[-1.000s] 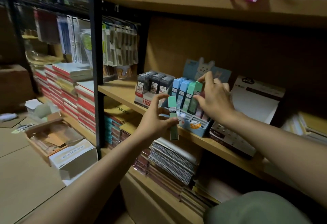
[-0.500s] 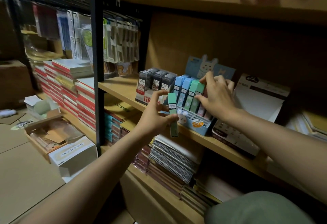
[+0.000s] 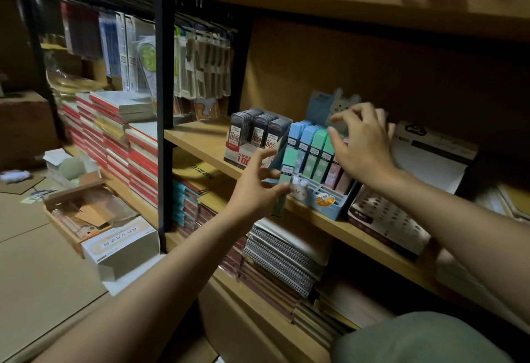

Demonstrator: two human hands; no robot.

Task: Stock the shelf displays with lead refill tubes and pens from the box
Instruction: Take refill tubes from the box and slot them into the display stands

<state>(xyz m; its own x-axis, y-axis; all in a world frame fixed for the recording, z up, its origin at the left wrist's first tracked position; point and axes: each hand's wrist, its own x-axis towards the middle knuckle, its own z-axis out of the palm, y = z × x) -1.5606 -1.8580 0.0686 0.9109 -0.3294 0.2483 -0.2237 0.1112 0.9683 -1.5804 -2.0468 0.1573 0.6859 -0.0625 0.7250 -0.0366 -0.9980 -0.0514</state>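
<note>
A blue display tray (image 3: 336, 208) with a rabbit card stands on the middle wooden shelf (image 3: 200, 139), holding upright blue, green and pink lead refill tubes (image 3: 314, 156). My left hand (image 3: 255, 187) pinches one green refill tube (image 3: 289, 162) upright at the tray's front left corner; the tube's lower end hangs below the shelf edge. My right hand (image 3: 362, 149) hovers over the tray's tubes with fingers spread, its thumb touching the top of a green tube. A grey refill tube display (image 3: 255, 133) stands left of the tray.
A white dotted box (image 3: 384, 219) and a white card pack (image 3: 430, 156) sit right of the tray. Notebooks fill the shelf below. On the floor at left lie an open cardboard box (image 3: 83, 213) and a white carton (image 3: 123, 248). A black post (image 3: 165, 104) borders the shelf.
My left hand has brought the green tube up and right, against the tray's front corner. My right hand's fingers have lifted and spread off the tubes they were gripping.
</note>
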